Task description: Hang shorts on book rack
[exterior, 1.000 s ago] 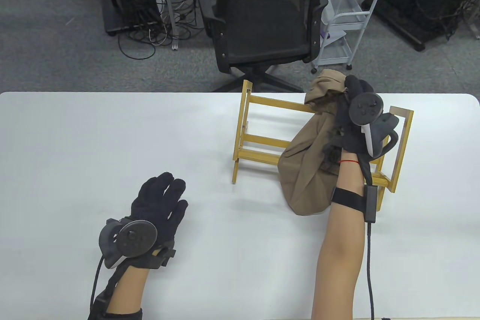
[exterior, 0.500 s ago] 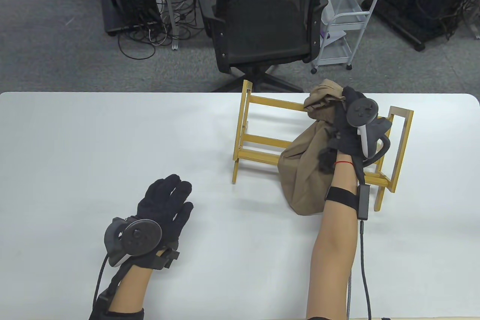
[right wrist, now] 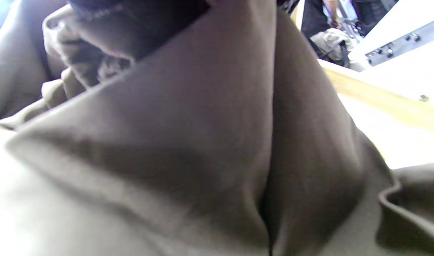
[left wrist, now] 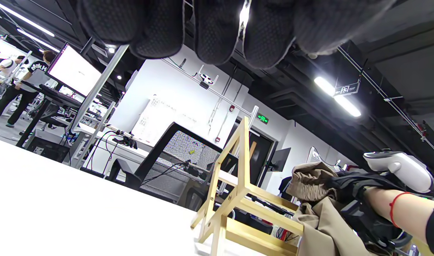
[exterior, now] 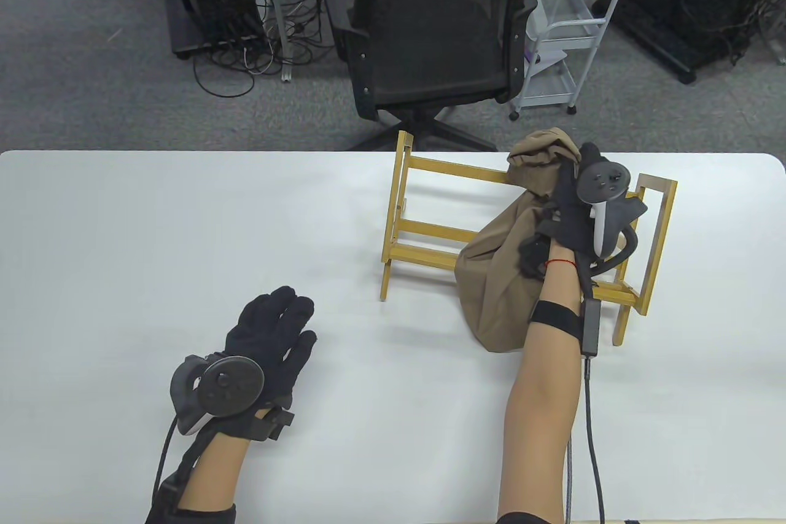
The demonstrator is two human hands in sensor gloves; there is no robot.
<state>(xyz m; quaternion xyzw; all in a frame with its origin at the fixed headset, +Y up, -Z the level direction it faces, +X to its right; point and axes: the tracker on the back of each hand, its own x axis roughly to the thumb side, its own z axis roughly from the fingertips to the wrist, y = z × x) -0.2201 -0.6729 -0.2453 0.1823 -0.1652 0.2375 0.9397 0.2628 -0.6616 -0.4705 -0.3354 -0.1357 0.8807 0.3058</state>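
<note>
Shorts (exterior: pixel 500 266): one pair, tan or khaki cloth, matte, bunched and heavily creased. No print or pattern shows. The upper part is gathered into a wad at the rack's top rail; the rest falls in a loose sack-like drape down the rack's near side, and the lowest fold touches the surface.
Shorts, close up (right wrist: pixel 202 149): the right wrist view is filled with folds of the same cloth, one deep crease running downward; a hemmed edge shows at the lower right.
Book rack (exterior: pixel 424 217): one, light yellow wood, made of slim slats with an upright frame at each end. It stands on the surface right of centre. The shorts cover its middle and right part.
Right hand (exterior: pixel 583 204): raised over the rack, fingers closed on the gathered top of the shorts at the top rail. One white-handled tracker sits on its back.
Left hand (exterior: pixel 264 340): lies flat, palm down, on the surface at lower left, well apart from the rack, fingers extended and close together, holding nothing. One tracker sits on its back.
Left fingers (left wrist: pixel 213 32): four dark gloved tips hang in from the top edge of the left wrist view.
Surface (exterior: pixel 184 229): one, white, with rounded far corners.
Count: one pair of shorts, one rack, two hands, two trackers.
</note>
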